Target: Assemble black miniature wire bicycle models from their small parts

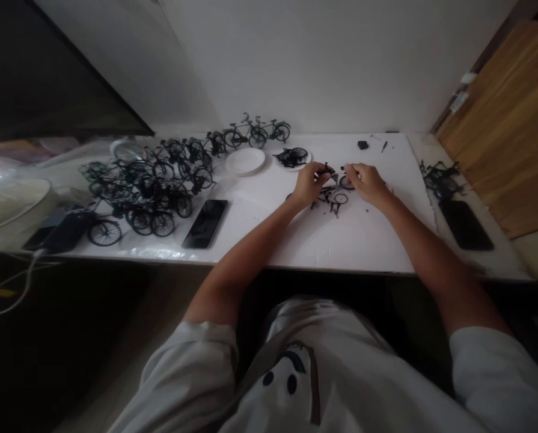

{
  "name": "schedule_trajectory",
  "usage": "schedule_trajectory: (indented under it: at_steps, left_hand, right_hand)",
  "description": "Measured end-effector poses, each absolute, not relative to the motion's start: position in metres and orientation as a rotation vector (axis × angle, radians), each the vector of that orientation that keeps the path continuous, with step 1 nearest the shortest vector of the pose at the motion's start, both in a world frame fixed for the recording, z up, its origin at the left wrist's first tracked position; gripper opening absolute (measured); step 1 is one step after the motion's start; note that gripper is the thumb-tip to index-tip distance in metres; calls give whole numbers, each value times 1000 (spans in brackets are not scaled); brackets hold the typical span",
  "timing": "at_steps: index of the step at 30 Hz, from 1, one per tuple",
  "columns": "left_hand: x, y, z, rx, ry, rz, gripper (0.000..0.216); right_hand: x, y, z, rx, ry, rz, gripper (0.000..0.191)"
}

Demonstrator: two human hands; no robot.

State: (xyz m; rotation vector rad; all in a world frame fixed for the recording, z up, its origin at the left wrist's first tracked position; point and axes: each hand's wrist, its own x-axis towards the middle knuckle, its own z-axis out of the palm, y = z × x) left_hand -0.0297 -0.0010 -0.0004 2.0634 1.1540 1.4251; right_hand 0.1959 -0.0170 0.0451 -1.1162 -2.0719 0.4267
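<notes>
My left hand (311, 182) is closed, its fingers pinching a small dark model bicycle part (326, 169). Facing it across a narrow gap, my right hand (366, 181) is closed too, with fingertips around something small and thin that I cannot make out. A short pale rod shows between the two hands. Below them, on the white board, lie loose model bicycle parts (336, 207), among them a small spoked wheel (341, 198). Behind my left hand, a white plate (311, 161) carries more black bicycle parts (292, 157).
Many finished-looking black model bicycles (160, 180) crowd the left; others line the wall. A white plate (245, 161) and a phone (206, 224) lie nearer. At right are a dark phone (466, 224), black parts (440, 178) and a wooden panel (503, 126). A black block (362, 145) sits behind.
</notes>
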Motion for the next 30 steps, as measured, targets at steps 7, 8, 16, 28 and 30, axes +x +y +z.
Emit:
schedule_trajectory:
  at_steps: [7, 8, 16, 28, 30]
  left_hand:
    - [-32, -1, 1, 2088, 1134, 1434, 9]
    - [-32, -1, 1, 2089, 1131, 1436, 9]
    - [-31, -3, 6, 2049, 1156, 1420, 13]
    - [-30, -5, 5, 2084, 1141, 1404, 12]
    - [-31, -5, 6, 2090, 1151, 1408, 13]
  right_hand:
    - [196, -19, 42, -1082, -1985, 465, 41]
    - [196, -18, 42, -1080, -1990, 478, 40]
    - [197, -21, 48, -1065, -2049, 454, 46]
    - [198, -20, 49, -1112, -2122, 389, 51]
    - [198, -21, 49, -1141, -2134, 384, 49]
